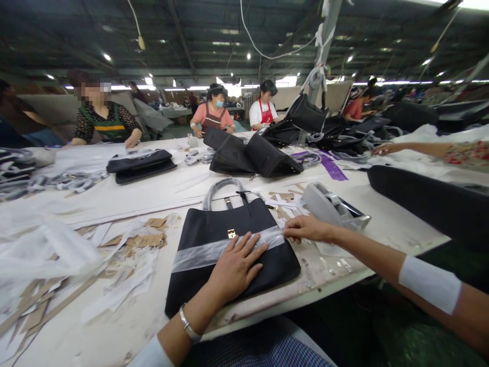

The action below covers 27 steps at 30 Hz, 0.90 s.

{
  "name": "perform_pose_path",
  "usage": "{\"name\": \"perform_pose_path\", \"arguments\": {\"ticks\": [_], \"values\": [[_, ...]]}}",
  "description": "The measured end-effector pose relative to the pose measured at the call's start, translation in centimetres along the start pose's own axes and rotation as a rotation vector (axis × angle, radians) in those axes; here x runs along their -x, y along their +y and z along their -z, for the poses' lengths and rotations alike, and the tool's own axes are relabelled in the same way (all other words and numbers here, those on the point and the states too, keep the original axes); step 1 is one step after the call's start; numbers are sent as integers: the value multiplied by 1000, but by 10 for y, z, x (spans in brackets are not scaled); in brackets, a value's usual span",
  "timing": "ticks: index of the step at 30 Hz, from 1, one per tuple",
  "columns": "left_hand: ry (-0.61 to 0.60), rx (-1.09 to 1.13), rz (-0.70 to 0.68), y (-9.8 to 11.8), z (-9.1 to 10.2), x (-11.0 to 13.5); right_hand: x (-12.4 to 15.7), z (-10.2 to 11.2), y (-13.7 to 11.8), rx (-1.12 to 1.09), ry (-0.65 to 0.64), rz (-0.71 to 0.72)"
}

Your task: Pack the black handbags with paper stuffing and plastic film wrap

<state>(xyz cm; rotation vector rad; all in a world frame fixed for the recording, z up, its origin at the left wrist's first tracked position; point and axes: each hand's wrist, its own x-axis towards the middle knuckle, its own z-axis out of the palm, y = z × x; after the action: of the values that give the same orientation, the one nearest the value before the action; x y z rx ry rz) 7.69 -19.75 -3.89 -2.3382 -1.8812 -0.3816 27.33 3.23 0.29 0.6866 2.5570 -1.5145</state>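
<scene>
A black handbag [214, 227] lies flat on the table in front of me, its wrapped handle [219, 184] pointing away. Across its front runs a translucent plastic strip [198, 256], just below a gold clasp [231, 234]. My left hand [235, 267] rests flat on the bag and strip with its fingers spread. At the bag's right edge, my right hand [303, 228] pinches the end of the plastic strip. A grey tape dispenser [324, 204] stands just beyond my right hand.
Paper and card scraps [133, 244] litter the table's left side, beside crumpled white plastic [46, 250]. More black bags [252, 153] are piled ahead, with another bag [141, 164] at the left. Several co-workers stand across the table; a person's arm [412, 148] reaches in from the right.
</scene>
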Motion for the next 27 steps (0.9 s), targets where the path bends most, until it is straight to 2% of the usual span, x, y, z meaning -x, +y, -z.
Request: {"name": "perform_pose_path", "arguments": {"ticks": [3,7,11,15,23,27], "values": [[-17,-22,3,0,0,-1,5,-1,-5,30,24,6],[-7,-56,-8,1,1,-1,7,1,-20,158,110,-60],[-18,-75,-16,2,2,-2,4,1,-28,138,113,-121],[-20,-93,-19,2,2,-2,0,1,-27,176,150,-112],[-11,-124,-29,1,0,-2,10,6,5,423,411,-149],[-14,-144,-32,1,0,-2,25,-9,-1,436,593,-49]]}}
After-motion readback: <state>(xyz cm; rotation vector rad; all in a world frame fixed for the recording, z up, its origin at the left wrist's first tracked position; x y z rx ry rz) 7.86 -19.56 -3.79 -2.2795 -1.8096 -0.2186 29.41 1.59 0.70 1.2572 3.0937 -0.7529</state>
